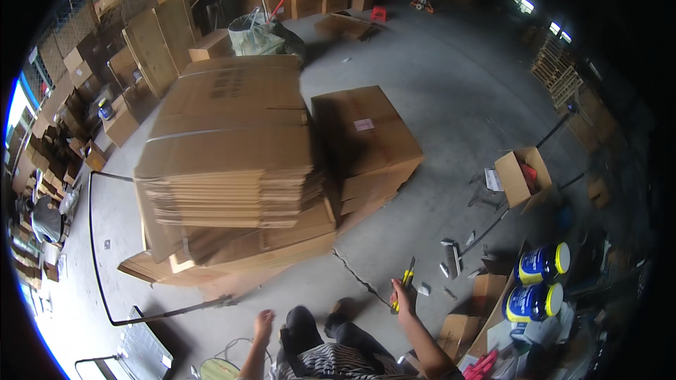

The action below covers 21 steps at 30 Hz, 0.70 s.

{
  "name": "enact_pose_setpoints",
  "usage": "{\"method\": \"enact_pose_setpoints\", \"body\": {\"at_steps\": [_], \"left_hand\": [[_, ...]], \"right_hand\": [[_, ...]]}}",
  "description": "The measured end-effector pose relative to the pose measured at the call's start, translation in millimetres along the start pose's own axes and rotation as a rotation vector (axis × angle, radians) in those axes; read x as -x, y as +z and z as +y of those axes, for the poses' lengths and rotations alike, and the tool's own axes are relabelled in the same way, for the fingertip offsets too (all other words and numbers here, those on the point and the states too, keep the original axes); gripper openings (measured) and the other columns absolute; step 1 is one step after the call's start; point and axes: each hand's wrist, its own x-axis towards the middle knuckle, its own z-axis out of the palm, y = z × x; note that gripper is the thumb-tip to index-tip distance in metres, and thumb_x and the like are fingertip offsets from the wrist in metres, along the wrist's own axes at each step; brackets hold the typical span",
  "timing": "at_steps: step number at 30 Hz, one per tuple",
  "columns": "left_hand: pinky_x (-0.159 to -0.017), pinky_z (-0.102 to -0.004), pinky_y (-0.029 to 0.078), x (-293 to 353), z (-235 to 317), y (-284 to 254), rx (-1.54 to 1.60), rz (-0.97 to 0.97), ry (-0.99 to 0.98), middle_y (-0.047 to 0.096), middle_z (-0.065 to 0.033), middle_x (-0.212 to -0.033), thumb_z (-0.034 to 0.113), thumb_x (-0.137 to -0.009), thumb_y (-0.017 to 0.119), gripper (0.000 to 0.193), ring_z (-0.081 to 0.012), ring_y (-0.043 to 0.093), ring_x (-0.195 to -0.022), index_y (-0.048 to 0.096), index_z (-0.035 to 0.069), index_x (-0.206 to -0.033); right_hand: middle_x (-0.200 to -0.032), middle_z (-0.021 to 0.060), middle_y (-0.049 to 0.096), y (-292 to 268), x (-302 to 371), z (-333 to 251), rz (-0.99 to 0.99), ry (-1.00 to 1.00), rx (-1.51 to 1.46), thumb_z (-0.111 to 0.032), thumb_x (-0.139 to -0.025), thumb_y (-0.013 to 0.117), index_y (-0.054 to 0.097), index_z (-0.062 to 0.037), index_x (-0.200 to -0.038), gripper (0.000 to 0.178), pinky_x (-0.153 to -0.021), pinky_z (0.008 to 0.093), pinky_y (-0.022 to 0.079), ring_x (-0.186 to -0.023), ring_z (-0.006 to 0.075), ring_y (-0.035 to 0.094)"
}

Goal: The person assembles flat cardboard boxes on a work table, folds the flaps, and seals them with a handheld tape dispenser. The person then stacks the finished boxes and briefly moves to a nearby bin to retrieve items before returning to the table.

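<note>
My right hand point(402, 302) is wrapped round a yellow and black utility knife point(408, 279), its tip pointing up and away from me. My left hand point(264, 320) hangs near my knee, with its fingers curled in and nothing visible in them. Ahead of me lies a big stack of flattened cardboard boxes point(225, 134), with pale straps across it. A large closed carton point(370, 127) with a small white label stands against the stack's right side. Both hands are apart from the cardboard.
Blue jars with yellow lids point(536, 264) stand at lower right, above small cartons point(461, 334). An open carton point(524, 176) is farther right. A black metal-framed cart point(95, 253) stands at left. A crack runs through the floor. A person point(48, 219) is at far left.
</note>
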Motion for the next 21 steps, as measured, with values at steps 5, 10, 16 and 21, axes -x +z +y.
{"method": "enact_pose_setpoints", "body": {"at_steps": [5,10,16,21], "left_hand": [[-0.091,-0.0428,0.051,-37.7,102.3,175.7,0.257,-0.362,-0.163,0.072,-0.0081,-0.116,0.043,-0.104,0.055,0.048,-0.0199,0.066,-0.112,0.056,0.008,-0.136],[-0.091,-0.0459,0.051,-100.4,163.1,277.8,0.5,-0.191,-0.318,0.071,-0.0121,-0.123,0.052,-0.106,0.043,0.055,-0.0255,0.067,-0.114,0.049,0.01,-0.14],[-0.101,-0.0531,0.045,-173.1,190.1,378.8,0.72,0.011,-0.476,0.062,-0.0112,-0.138,0.067,-0.102,0.033,0.072,-0.0262,0.058,-0.128,0.034,0.017,-0.154],[-0.115,-0.0595,0.029,-214.5,256.9,461.7,1.099,0.169,-0.469,0.037,-0.0088,-0.162,0.079,-0.096,0.026,0.088,-0.0275,0.037,-0.147,0.03,0.018,-0.159]], "right_hand": [[-0.064,-0.0015,0.051,-1.6,-100.4,-90.5,-0.137,-0.233,0.072,-0.021,-0.098,0.067,0.068,-0.0032,-0.104,0.019,-0.054,0.0287,0.05,-0.051,0.0106,0.051],[-0.105,0.0162,0.069,1.8,-195.2,-175.4,-0.289,-0.49,0.296,-0.023,-0.104,0.056,0.056,0.0043,-0.131,0.038,-0.098,0.0398,0.054,-0.102,0.0258,0.068],[-0.128,0.0141,0.066,9.3,-317.3,-251.2,-0.304,-0.773,0.655,-0.016,-0.104,0.054,0.058,0.0027,-0.131,0.033,-0.106,0.0381,0.047,-0.121,0.0245,0.061],[-0.137,0.0174,0.062,101.6,-388.2,-330.0,-0.494,-0.924,0.772,-0.006,-0.102,0.052,0.056,0.0011,-0.139,0.038,-0.11,0.0387,0.042,-0.13,0.0305,0.058]]}}
